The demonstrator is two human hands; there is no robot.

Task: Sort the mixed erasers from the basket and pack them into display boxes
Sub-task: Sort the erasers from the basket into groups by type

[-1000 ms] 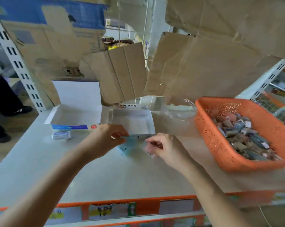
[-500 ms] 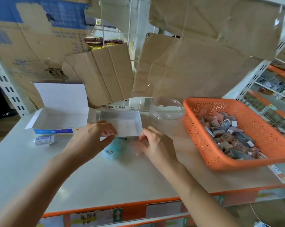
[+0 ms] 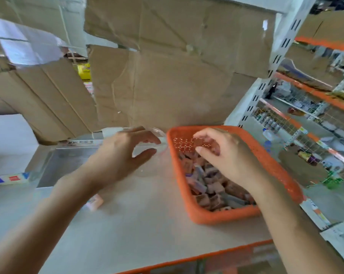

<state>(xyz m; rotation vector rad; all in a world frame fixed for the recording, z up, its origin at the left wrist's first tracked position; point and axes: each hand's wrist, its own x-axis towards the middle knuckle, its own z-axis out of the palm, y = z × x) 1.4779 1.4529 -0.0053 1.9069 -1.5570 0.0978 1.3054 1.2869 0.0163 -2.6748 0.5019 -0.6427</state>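
we've left the display box point(image 3: 68, 163) | right hand point(image 3: 232, 161) now over the erasers point(image 3: 208, 186) in the basket point(image 3: 216, 217), fingers curled, can't tell if holding one | left hand point(image 3: 119, 157) fingers wide | next pick probably

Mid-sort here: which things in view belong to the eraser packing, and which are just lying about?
Job: orange basket, mixed erasers in it, open display box, pink eraser on the table.
Lying about, apparently: clear plastic container, cardboard sheets, shelf rack.

Left hand point(image 3: 123, 155) forward, loosely spread, thumb apart; right hand point(image 3: 228, 155) — palm down — fingers curled under
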